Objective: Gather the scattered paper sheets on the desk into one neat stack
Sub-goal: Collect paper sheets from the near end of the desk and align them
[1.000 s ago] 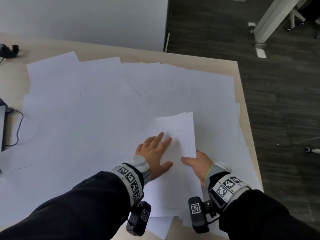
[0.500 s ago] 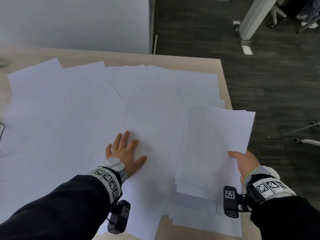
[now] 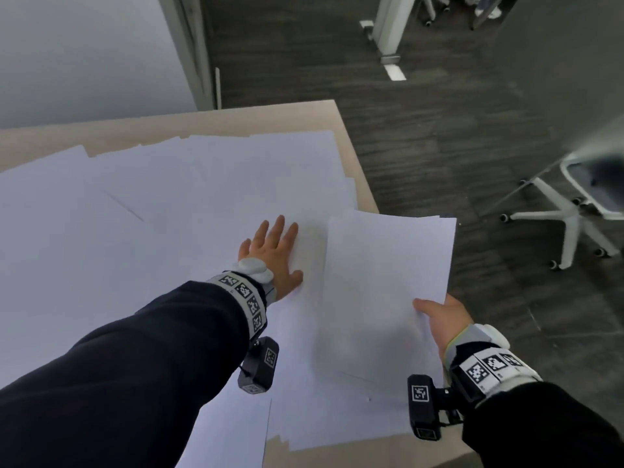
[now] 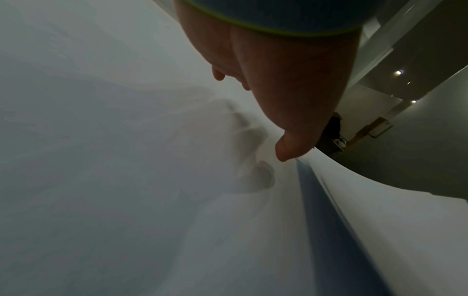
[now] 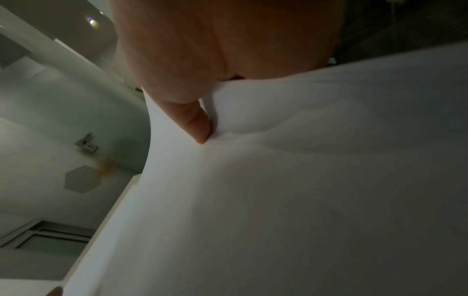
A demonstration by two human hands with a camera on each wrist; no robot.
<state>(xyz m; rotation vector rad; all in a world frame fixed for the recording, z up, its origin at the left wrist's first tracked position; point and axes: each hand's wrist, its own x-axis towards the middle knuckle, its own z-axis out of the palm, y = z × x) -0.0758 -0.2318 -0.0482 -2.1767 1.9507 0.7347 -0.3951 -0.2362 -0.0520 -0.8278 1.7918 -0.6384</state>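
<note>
White paper sheets (image 3: 162, 211) lie spread and overlapping across the wooden desk (image 3: 351, 153). My right hand (image 3: 439, 315) pinches a gathered bundle of sheets (image 3: 385, 278) at its near right edge, thumb on top, lifted over the desk's right side. In the right wrist view the thumb (image 5: 195, 122) presses into this bundle (image 5: 303, 180). My left hand (image 3: 271, 251) lies flat, fingers straight, on loose sheets just left of the bundle. The left wrist view shows the palm and thumb (image 4: 291, 144) on paper (image 4: 126, 160), with the bundle's edge (image 4: 354, 190) to the right.
The desk's right edge (image 3: 366, 184) drops to dark floor. A white office chair base (image 3: 560, 217) stands on the floor at right. A grey partition (image 3: 84, 55) rises behind the desk. Table legs (image 3: 388, 25) stand at the far top.
My right hand has lifted the bundle and carried it right, past the desk's edge. My left hand slid forward and right over the loose sheets. The head view turned right.
</note>
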